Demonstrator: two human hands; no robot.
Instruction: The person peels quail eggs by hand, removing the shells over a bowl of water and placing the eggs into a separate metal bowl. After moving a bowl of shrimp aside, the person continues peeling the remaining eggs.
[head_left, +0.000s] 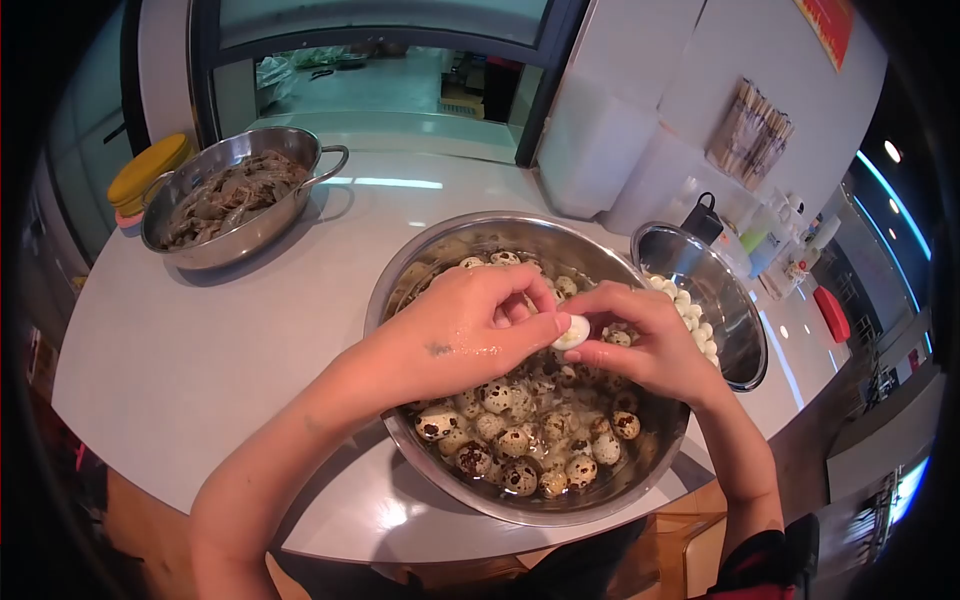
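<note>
A large steel bowl (405, 447) holds water and many speckled quail eggs (520, 475). Above its middle, my right hand (645, 335) pinches a small white peeled egg (572, 332) between thumb and fingers. My left hand (465, 315) meets it from the left, wet, its thumb tip pressed on the same egg and its other fingers curled. To the right, partly behind the large bowl, a smaller steel bowl (735, 345) contains white peeled eggs (697, 322).
A two-handled steel pan (240, 248) of raw shrimp (240, 197) stands at the left, near a yellow round item (150, 172). Bottles (770, 235), a black object (703, 220) and a holder of wrapped chopsticks (750, 135) are at the right back. A window (365, 90) is behind the table.
</note>
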